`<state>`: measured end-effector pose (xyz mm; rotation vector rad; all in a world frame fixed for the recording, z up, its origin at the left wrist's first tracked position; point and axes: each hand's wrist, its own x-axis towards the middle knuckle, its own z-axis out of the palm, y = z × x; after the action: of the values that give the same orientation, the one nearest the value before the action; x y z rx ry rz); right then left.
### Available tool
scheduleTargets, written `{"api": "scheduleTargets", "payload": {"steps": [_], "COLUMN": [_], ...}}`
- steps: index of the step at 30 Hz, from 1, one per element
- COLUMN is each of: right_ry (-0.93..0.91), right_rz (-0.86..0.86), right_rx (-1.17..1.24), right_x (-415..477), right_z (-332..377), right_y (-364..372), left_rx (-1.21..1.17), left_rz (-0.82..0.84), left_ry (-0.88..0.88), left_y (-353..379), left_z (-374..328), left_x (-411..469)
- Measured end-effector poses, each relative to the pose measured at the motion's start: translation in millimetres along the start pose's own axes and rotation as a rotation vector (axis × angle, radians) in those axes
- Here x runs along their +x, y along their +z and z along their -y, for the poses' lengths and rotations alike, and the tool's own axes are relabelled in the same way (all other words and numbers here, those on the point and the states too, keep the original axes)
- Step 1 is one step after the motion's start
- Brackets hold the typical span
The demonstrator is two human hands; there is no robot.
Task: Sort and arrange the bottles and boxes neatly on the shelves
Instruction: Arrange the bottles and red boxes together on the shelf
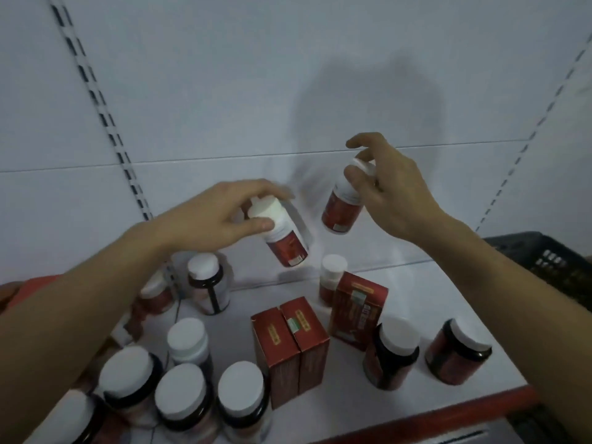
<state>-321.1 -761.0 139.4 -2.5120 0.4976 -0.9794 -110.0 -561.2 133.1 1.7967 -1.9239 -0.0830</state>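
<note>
Plastic, probably light and slick: lift by the caps.
Caps pinched: left grip [217,216] on left pill bottle [286,243], right grip [394,190] on right pill bottle [339,211].

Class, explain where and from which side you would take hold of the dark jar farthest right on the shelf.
Probably round the white lid, from above: the dark jar stands upright, lid uppermost, apart from the next jar, with room all round.

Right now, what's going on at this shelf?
A person is sorting stock on a white shelf. The left hand grips one red-labelled bottle by its white cap, tilted in the air. The right hand holds a second red-labelled bottle the same way near the back panel. Red boxes and white-lidded jars stand scattered below.
</note>
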Motion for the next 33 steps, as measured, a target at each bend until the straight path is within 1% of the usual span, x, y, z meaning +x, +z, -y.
{"api": "scheduleTargets", "payload": {"steps": [3, 6, 8, 11, 13, 16, 20, 22, 25, 29, 33], "right_ry": [-0.125, -0.257, -0.312, -0.361, -0.370, -0.366, -0.360, -0.380, -0.427, -0.448, -0.477], "right_rz": [0.076, 0.215, 0.306, 0.376, 0.416, 0.502, 0.601, 0.612, 0.643, 0.704, 0.697], "right_rx": [0.064, 0.119, 0.167, 0.243, 0.243, 0.154, 0.055, 0.002, -0.091, -0.263, -0.306], "right_x": [17.7, 33.7, 41.5, 46.6, 47.7, 48.9, 48.1, 46.2, 36.2, 15.3, 6.9], "right_z": [25.0, 56.4, 76.0, 101.7, 112.7, 125.0, 138.8, 142.9, 145.9, 147.4, 148.2], "right_y": [20.6, 52.8, 77.9, 112.8, 132.6, 158.0, 180.6, 189.3, 205.0, 230.6, 245.7], "left_rx": [0.033, 0.114, 0.128, 0.106, 0.089, 0.103, 0.168, 0.169, 0.192, 0.186, 0.208], "left_rz": [-0.047, -0.039, -0.025, -0.015, -0.010, 0.031, 0.117, 0.122, 0.092, 0.106, 0.142], "left_ry": [-0.131, -0.291, -0.368, -0.439, -0.441, -0.424, -0.334, -0.296, -0.336, -0.297, -0.267], "left_y": [-42.6, -75.6, -85.3, -83.9, -76.3, -58.6, -36.0, -28.2, -20.4, -17.2, -13.8], "left_z": [3.7, 19.2, 24.6, 32.0, 42.3, 57.6, 72.3, 79.2, 89.7, 100.0, 104.9], "left_x": [-35.6, -79.5, -109.0, -144.5, -160.8, -172.1, -176.3, -180.7, -186.1, -185.7, -188.1]}}
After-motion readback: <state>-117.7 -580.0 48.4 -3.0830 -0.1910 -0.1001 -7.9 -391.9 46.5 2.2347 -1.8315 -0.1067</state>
